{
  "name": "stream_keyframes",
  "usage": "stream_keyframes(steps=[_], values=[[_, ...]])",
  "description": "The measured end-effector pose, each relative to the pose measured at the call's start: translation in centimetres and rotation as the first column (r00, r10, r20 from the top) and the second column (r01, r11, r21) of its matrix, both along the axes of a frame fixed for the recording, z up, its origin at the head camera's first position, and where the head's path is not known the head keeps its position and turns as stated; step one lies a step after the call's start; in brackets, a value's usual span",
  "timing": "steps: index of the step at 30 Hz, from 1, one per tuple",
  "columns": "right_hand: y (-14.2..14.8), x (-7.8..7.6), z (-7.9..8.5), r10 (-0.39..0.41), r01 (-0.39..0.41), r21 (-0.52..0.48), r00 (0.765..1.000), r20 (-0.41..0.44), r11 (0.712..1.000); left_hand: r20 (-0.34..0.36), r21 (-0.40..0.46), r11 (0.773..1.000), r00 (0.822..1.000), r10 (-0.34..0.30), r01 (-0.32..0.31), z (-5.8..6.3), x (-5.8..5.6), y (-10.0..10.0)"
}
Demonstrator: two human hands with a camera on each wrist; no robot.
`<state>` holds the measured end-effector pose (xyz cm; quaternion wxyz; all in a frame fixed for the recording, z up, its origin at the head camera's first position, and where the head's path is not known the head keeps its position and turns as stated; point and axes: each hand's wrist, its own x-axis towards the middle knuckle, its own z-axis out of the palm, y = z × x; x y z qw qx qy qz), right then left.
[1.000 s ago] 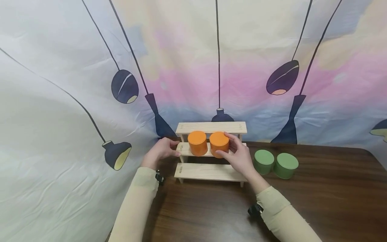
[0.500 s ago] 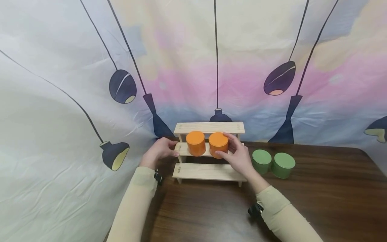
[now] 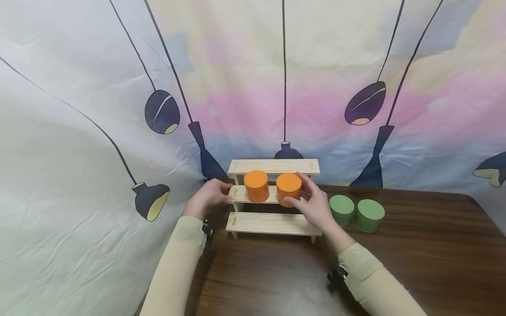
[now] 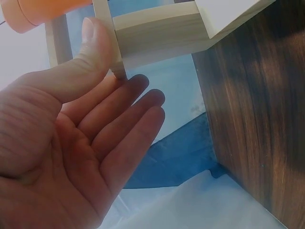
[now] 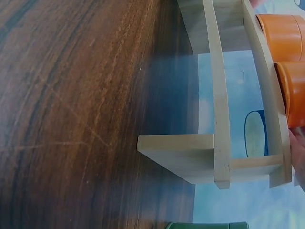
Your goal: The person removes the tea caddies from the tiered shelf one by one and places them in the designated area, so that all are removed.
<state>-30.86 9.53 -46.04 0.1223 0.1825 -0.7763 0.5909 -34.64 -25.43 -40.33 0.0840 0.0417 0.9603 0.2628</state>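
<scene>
A three-step wooden rack (image 3: 272, 223) stands against the back of the table. On its middle step sit two round orange tins with flat lids, a left tin (image 3: 257, 186) and a right tin (image 3: 288, 190), with a narrow gap between them. My right hand (image 3: 316, 205) holds the right tin from its right side, thumb in front and fingers behind. At the rack's left end, my left hand (image 3: 209, 196) pinches the edge of the middle step; the left wrist view shows the thumb (image 4: 90, 52) on one side and fingers beyond it. Most of my right hand lies outside the right wrist view.
Two green tins stand side by side right of the rack, a nearer-left one (image 3: 341, 210) and a right one (image 3: 369, 215). The dark wooden table (image 3: 272, 272) extends forward and right. A printed cloth (image 3: 245, 87) hangs behind and along the left.
My right hand has shifted the right orange tin slightly to the right, widening the gap to the left tin. The left hand keeps its place at the rack's end.
</scene>
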Motion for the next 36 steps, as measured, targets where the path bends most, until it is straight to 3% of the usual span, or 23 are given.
stream_keyframes(steps=[11,18,23,30,36], values=[[1.6,0.3,0.0,0.016,-0.015,-0.017,1.0,0.025,1.0,-0.006,-0.012,1.0,1.0,0.001,-0.001,-0.2,-0.3,-0.2],[4.2,1.2,-0.2,0.008,-0.006,-0.04,0.999,0.041,0.999,-0.001,0.006,1.0,1.0,-0.005,0.005,-0.3,-0.2,-0.3],[6.8,2.3,-0.1,-0.054,0.055,-0.031,0.998,0.011,0.998,-0.005,0.014,1.0,1.0,-0.001,0.001,-0.5,-0.2,-0.4],[11.5,5.1,0.4,-0.128,0.123,-0.13,0.991,-0.034,0.984,-0.013,0.035,0.999,1.0,-0.01,0.011,-0.4,-0.2,-0.2],[16.7,7.5,0.1,-0.3,0.297,-0.067,0.953,-0.039,0.953,-0.007,0.022,1.0,1.0,-0.003,0.003,-0.5,0.0,-0.4]])
